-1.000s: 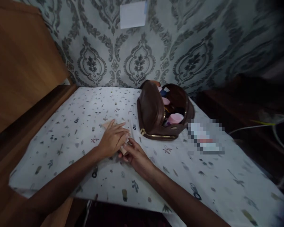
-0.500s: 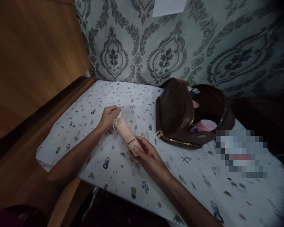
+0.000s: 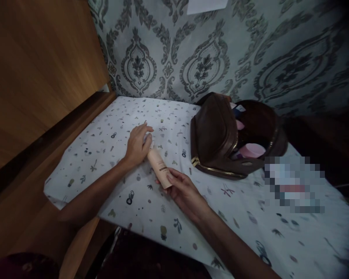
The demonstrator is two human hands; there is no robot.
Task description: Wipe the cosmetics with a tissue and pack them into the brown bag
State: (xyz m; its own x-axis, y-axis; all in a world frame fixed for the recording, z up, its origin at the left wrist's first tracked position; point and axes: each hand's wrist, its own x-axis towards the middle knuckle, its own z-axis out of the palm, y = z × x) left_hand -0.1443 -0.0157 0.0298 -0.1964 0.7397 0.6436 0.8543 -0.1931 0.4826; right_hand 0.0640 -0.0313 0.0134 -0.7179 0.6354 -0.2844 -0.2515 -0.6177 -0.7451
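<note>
A peach-coloured tube (image 3: 159, 166) with a dark band on its label lies tilted between my hands, above a white cloth with small plant prints. Its lower end is gripped by my right hand (image 3: 184, 190), thumb on top and fingers beneath. My left hand (image 3: 139, 144) is at the tube's upper end, with its thumb and fingers around a whitish, crumpled-looking bit there. What that bit is cannot be made out, and the palm partly hides the tube's top.
An open brown bag (image 3: 213, 135) with gold zips stands at the right rear, a pink item (image 3: 252, 150) inside. Right of it is a blurred-out object (image 3: 293, 186) on the printed cloth (image 3: 142, 213). Wooden furniture (image 3: 43, 58) borders the left; patterned wall behind.
My left hand has turned and its fingers have spread somewhat over the tube's top. The tube has shifted slightly right, and less of its upper part shows. The view has moved a little.
</note>
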